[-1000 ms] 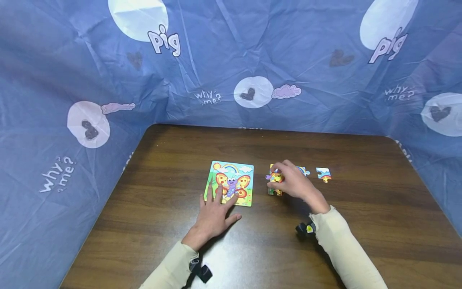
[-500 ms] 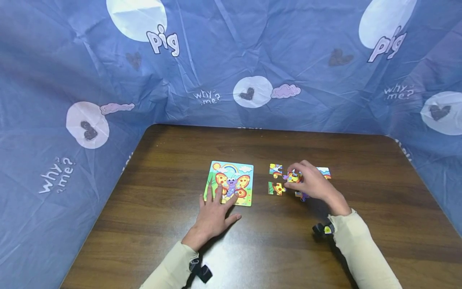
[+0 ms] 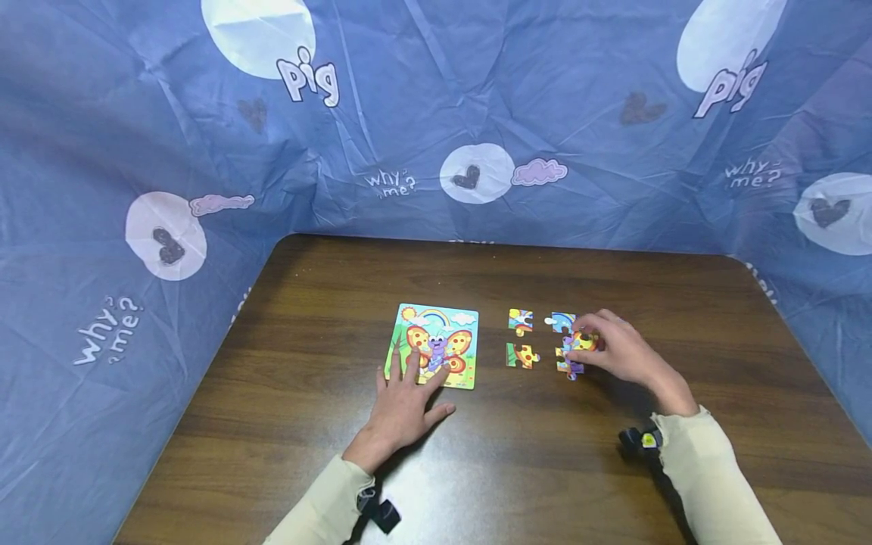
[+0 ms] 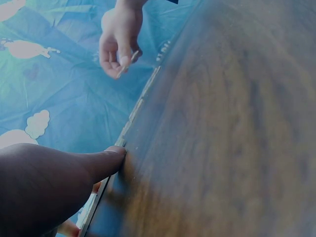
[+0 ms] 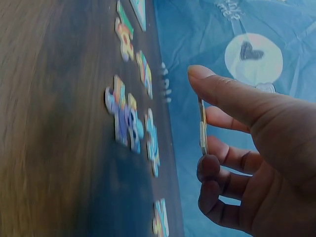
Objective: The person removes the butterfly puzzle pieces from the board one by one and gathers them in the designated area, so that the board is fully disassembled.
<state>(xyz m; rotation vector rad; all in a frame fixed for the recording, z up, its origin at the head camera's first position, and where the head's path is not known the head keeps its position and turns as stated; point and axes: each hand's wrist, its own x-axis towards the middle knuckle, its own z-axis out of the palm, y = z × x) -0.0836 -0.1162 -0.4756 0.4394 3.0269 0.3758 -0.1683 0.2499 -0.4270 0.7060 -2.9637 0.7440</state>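
The yellow puzzle piece point(image 3: 589, 341) is sitting between the thumb and fingertips of your right hand point(image 3: 623, 354), which is pinching it, and the right-wrist view is showing it raised off the counter point(image 3: 715, 363) on its thin edge-on profile. You are seemingly gripping it by opposite edges, which is leaving most of its printed face uncovered from above. It is lying out at the fingertips, to the left of your palm, with nothing else in that grip. Just below and left of it, the purple puzzle piece point(image 3: 571, 366) is lying on the counter, and the rainbow puzzle piece point(image 3: 562, 322) is resting just beyond. Further left, the sun puzzle piece point(image 3: 521, 319) and the green puzzle piece point(image 3: 521, 356) are lying apart from each other, which is probably keeping each shape easy to pick out. The cloud puzzle piece point(image 5: 162, 219) is showing only in the right-wrist view. Left of them all, the picture board point(image 3: 436, 322) is lying flat, and your left hand point(image 3: 403, 405) is resting its straight, spread fingers over the near part, likely steadying it. Behind the counter, the blue sheet point(image 3: 381, 121) is hanging.
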